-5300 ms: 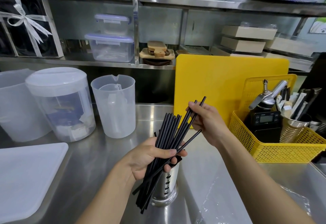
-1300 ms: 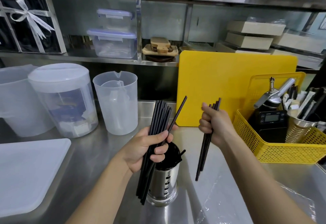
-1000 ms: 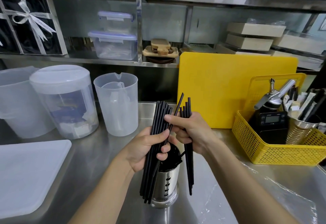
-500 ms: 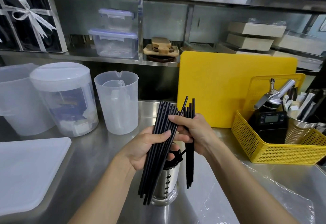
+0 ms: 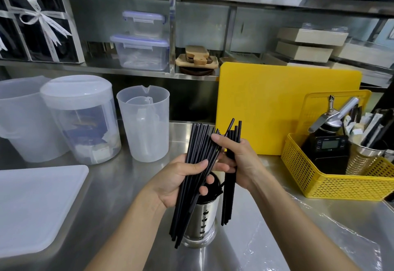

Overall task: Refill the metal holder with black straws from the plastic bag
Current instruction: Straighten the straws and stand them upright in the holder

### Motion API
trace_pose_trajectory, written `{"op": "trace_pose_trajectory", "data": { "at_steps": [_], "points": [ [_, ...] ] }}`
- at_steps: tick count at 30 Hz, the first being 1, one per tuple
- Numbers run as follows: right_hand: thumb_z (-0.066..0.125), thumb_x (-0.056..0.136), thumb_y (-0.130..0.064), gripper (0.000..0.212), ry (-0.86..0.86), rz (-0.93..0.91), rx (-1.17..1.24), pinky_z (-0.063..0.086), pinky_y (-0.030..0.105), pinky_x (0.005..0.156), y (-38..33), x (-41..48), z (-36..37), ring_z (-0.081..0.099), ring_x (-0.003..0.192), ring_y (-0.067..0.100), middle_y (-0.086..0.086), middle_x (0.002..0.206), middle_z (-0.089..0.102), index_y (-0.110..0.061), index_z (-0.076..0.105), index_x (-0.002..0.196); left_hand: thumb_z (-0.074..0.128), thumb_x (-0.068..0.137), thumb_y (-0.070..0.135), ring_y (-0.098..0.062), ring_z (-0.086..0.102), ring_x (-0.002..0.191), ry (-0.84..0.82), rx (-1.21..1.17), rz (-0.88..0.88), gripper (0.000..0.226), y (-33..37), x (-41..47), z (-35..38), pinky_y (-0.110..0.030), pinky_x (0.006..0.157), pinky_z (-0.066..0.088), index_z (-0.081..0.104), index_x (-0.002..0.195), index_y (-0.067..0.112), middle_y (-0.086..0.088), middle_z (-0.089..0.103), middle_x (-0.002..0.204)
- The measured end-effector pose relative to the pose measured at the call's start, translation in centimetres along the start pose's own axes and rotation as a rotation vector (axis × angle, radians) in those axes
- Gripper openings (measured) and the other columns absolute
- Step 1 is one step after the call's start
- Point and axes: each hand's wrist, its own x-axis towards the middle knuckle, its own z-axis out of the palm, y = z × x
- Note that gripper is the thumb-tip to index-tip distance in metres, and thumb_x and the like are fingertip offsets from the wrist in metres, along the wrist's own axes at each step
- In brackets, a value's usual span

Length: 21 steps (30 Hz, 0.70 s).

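The metal holder [image 5: 201, 221], a perforated steel cylinder, stands on the steel counter just below my hands, with dark straws showing at its mouth. My left hand [image 5: 177, 181] grips a large bundle of black straws [image 5: 193, 177] that slants in front of the holder. My right hand [image 5: 241, 162] holds a smaller bunch of black straws [image 5: 229, 198] upright beside the holder, and its thumb touches the top of the large bundle. The clear plastic bag [image 5: 266, 241] lies flat on the counter at the lower right.
Three translucent plastic jugs [image 5: 145, 125] stand at the back left. A white board [image 5: 32, 204] lies at the left. A yellow cutting board [image 5: 277, 104] leans behind, and a yellow basket [image 5: 332, 181] with a scale and utensils sits at the right. Shelves run above.
My right hand, which held its small bunch apart at the right, came left to meet the large bundle. Both hands now hold the straws close together over the holder.
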Motion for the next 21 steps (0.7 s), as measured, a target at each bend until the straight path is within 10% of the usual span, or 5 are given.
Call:
{"op": "trace_pose_trajectory", "data": {
  "at_steps": [21],
  "points": [
    [0.069,0.074,-0.005,0.017,0.065,-0.029,-0.014,0.011,0.019,0.038,-2.3,1.3,-1.5,0.02,0.034,0.007,-0.006,0.042,0.032,-0.012,0.057,0.063,0.056,0.08,0.006,-0.009,0.048,0.054,-0.013,0.113,-0.067,0.037,-0.6,-0.3,-1.1,-0.018,0.044,0.039,0.058,0.117,0.001,-0.005,0.061,0.078]
  ]
}}
